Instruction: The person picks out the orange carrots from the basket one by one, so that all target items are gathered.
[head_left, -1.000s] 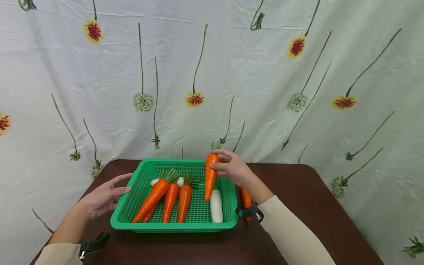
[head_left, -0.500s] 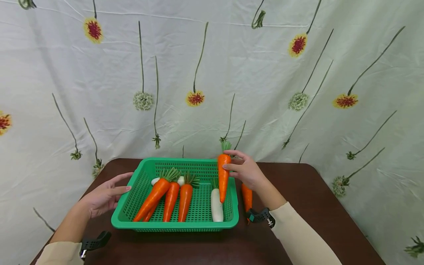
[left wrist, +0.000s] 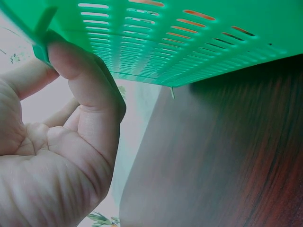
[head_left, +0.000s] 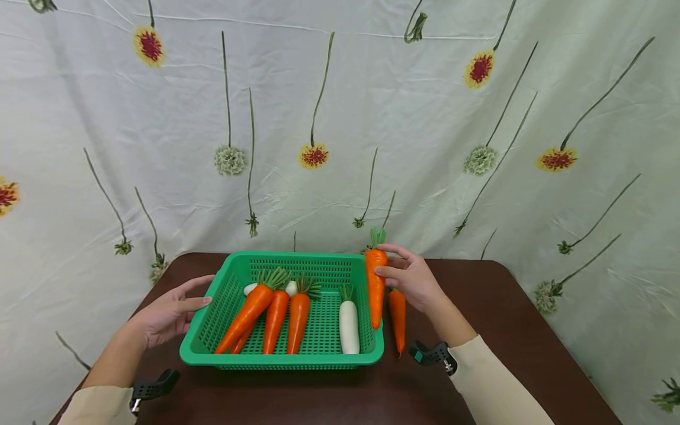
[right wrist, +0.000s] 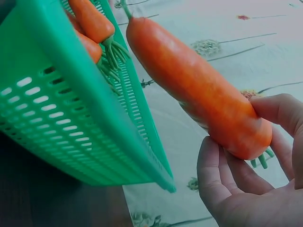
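Observation:
A green plastic basket (head_left: pixel 281 359) stands on the table with several carrots (head_left: pixel 274 321) and white radishes (head_left: pixel 349 327) in it. My left hand (head_left: pixel 164 316) grips the basket's left rim; in the left wrist view the fingers (left wrist: pixel 94 90) curl at the edge. Over the basket's right rim, my right hand (head_left: pixel 411 276) pinches an orange carrot (head_left: pixel 376 289) near its leafy top, with the tip pointing down. The right wrist view has this held carrot (right wrist: pixel 194 90) between thumb and fingers, apart from the basket wall. Another carrot (head_left: pixel 396 321) lies on the table just right of the basket.
The dark brown table (head_left: pixel 478 330) has rounded far corners. Behind it hangs a pale cloth (head_left: pixel 281 118) with printed flowers. Black straps (head_left: pixel 432 354) are worn on both wrists.
My right hand has carried the carrot rightward, from above the radish inside the basket to the right rim. The left hand has stayed on the left rim.

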The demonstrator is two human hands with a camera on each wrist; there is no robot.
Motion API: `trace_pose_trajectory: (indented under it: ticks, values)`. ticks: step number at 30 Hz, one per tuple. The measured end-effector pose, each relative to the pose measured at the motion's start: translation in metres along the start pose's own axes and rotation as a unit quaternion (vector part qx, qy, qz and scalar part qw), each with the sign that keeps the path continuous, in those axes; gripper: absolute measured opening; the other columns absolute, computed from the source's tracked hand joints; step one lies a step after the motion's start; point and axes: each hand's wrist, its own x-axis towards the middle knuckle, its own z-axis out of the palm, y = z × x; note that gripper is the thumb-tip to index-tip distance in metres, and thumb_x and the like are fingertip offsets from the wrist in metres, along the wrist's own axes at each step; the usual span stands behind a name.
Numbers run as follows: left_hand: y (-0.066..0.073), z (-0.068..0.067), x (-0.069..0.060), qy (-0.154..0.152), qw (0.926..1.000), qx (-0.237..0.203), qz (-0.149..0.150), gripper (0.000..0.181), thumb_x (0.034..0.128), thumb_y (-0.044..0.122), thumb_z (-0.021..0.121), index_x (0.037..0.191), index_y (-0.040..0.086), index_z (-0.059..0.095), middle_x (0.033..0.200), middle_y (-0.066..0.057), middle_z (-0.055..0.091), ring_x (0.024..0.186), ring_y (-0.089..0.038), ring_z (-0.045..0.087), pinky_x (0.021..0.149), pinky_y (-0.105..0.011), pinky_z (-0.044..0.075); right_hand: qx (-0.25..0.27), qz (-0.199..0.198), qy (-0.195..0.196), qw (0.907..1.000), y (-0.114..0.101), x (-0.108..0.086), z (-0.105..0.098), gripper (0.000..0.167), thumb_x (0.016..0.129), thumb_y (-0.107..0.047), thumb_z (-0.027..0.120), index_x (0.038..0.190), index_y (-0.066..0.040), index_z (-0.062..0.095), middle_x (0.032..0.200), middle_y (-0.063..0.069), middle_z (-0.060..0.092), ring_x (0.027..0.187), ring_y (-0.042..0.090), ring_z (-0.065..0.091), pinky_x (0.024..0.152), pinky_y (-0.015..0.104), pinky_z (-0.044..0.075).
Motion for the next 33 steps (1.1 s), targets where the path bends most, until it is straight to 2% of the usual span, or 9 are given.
trace_pose_trajectory:
  ticks: [6,17,33]
  values:
    - [0.0,0.0,0.001,-0.001,1.0,0.003,0.002,0.07,0.1085,0.013,0.051,0.162,0.021,0.006,0.117,-0.003,0.075,0.1,-0.025,0.077,0.089,-0.047,0.062,-0.003,-0.01,0.012,0.9999,0.002,-0.007,-0.009,0.059,0.094,-0.001,0.07,0.149,-0.004,0.049,0.125,0.006,0.065,0.09,0.017,0.066,0.079,0.025,0.061]
    - [0.0,0.001,0.0,-0.003,1.0,0.002,0.006,0.067,0.1086,0.013,0.05,0.161,0.022,0.01,0.117,-0.003,0.076,0.1,-0.025,0.077,0.089,-0.047,0.062,-0.003,-0.033,0.022,0.9992,0.018,-0.013,-0.029,0.059,0.095,0.002,0.067,0.151,-0.002,0.047,0.117,-0.003,0.068,0.096,0.016,0.067,0.087,0.029,0.061]
    - [-0.002,0.0,0.001,0.001,1.0,0.005,0.005,0.066,0.1082,0.013,0.051,0.161,0.023,0.012,0.116,-0.002,0.076,0.099,-0.025,0.077,0.089,-0.047,0.062,0.008,-0.044,0.031,0.9985,0.036,-0.025,-0.061,0.059,0.096,0.001,0.067,0.151,0.003,0.044,0.121,-0.003,0.068,0.104,0.016,0.071,0.091,0.03,0.062]
